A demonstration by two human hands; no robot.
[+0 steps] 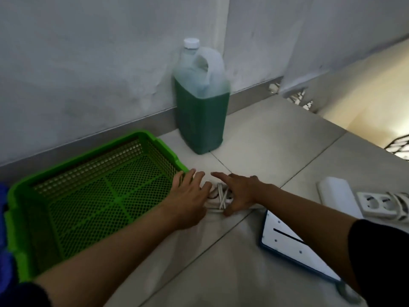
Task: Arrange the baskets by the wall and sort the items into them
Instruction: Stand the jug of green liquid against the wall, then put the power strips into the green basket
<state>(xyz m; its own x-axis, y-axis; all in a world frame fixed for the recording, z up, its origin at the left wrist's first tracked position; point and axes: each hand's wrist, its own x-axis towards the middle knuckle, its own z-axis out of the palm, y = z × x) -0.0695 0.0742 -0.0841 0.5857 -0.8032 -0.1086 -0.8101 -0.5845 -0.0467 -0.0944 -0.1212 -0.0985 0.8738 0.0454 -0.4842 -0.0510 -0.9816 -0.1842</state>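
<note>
The bright green perforated plastic basket sits on the floor by the wall, looks light and stiff, easy to grab by the rim. The coiled white cable bundle beside it is floppy, so scoop the whole coil. Left hand half-spread touching it, right hand open-fingered on its other side.

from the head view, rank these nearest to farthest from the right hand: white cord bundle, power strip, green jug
1. White cord bundle: right under the right hand, between both hands on the floor.
2. Power strip: off to the right, on the floor tiles.
3. Green jug: ahead, standing upright against the wall.

The strip and jug are fairly close in distance; the jug looks slightly farther.
</note>
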